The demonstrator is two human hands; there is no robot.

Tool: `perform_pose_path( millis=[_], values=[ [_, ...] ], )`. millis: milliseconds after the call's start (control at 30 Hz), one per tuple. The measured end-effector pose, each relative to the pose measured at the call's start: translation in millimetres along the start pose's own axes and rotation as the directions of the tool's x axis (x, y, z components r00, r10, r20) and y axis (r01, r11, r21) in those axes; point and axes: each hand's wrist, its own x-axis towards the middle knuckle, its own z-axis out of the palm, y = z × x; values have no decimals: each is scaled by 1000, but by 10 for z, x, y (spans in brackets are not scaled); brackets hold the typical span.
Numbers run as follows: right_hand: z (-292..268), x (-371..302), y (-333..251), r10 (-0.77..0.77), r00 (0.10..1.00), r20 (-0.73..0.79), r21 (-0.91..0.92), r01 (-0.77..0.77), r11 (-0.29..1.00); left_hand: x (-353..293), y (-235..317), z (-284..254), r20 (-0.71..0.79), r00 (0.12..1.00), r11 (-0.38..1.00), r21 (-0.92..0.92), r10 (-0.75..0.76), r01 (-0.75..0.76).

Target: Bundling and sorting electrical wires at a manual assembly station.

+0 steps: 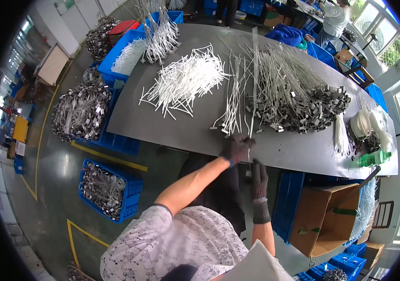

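The left hand (236,147), in a dark glove, sits closed at the near edge of the grey table (172,131), pinching the lower ends of a few white cords (232,108) that fan away from it across the tabletop. The right hand (259,179), also gloved, hangs just off the edge below, fingers loosely curled; whether it holds anything cannot be told. Bare table lies left of the grip; a heap of metal-clipped cords (298,100) crowds its right.

Factory assembly floor. Long grey worktable (172,126) heaped with white tie bundles (183,79) and metal-clipped wires (298,100); blue plastic crates (108,189) of parts, yellow floor lines (108,158), another worker (335,18) beyond.
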Motion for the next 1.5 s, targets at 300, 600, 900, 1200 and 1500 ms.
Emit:
perform_pose_path(
  millis=[300, 600, 900, 1200, 1500],
  values=[
    [537, 706, -417, 122, 989, -81, 237, -100, 966, -172, -117, -160, -89, 965, 938, 272, 248, -216],
    [261, 1583, -271, -2, 974, -225, -675, -154, 721, 565, -408, -906, -25, 1000, 902, 431, 9, 3],
    [88, 1600, 352, 74, 919, -386, -632, -322, 705, 1009, -1048, -1898, -519, 771, 345, 694, -370, 632],
    [-367, -668, 1003, 230, 970, -82, -281, -244, 928, 1030, -1379, -2036, -486, 784, 361, 702, -386, 613],
    [-647, -2443, 1261, 630, 774, 62, -783, -354, 512, 432, -1527, -1810, -10, 713, 439, -793, -701, 421]
  ],
)
